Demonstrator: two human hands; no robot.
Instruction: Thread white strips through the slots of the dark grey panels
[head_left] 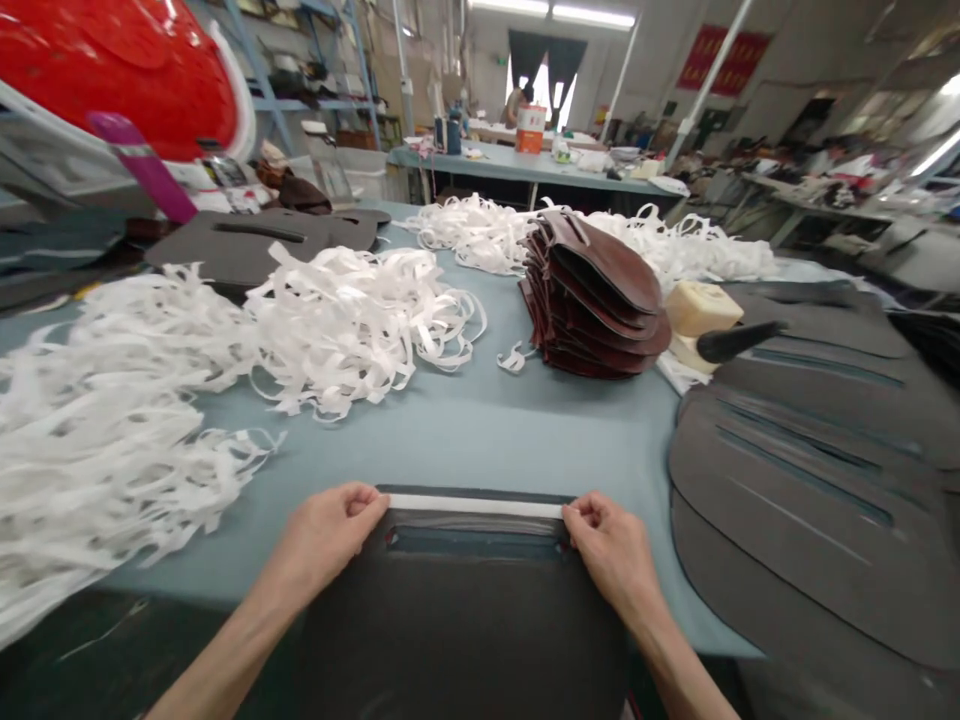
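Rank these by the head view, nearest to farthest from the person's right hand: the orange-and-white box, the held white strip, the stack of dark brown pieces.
From the right hand:
1. White strip: its right end is in that hand's pinch.
2. Dark brown stack: ahead, on the near table.
3. Orange-and-white box: farthest, on the table behind.

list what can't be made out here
All in the head view:
Dark grey, flat slotted panel: lower end cut off by the bottom edge.
Long, narrow white strip: ends covered by the left hand and right hand.
Red rectangular wall banner: lettering too small and blurred.
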